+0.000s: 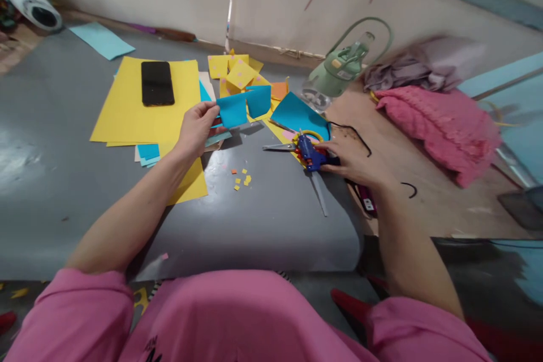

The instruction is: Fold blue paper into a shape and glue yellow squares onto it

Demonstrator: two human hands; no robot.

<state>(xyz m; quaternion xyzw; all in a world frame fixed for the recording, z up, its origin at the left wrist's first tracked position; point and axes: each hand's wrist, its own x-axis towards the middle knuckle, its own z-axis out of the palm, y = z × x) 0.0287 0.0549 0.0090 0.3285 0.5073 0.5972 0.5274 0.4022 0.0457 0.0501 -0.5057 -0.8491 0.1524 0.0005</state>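
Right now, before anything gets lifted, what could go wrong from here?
The blue plastic glue gun at the right hand overlaps the silver-bladed scissors, so lifting it might drag them along. Its nozzle is close to the blue paper sheet; if hot, which I cannot tell, it could mark the paper. The small yellow paper scraps lie loose on the grey tabletop and might stick to any dripped glue.

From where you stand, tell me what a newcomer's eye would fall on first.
Probably the bright blue paper piece in the left hand, near the middle of the view. Next, the dark blue plastic glue gun at the right hand, to the right of that paper. Then the black rectangular phone lying on yellow paper sheets, at upper left.
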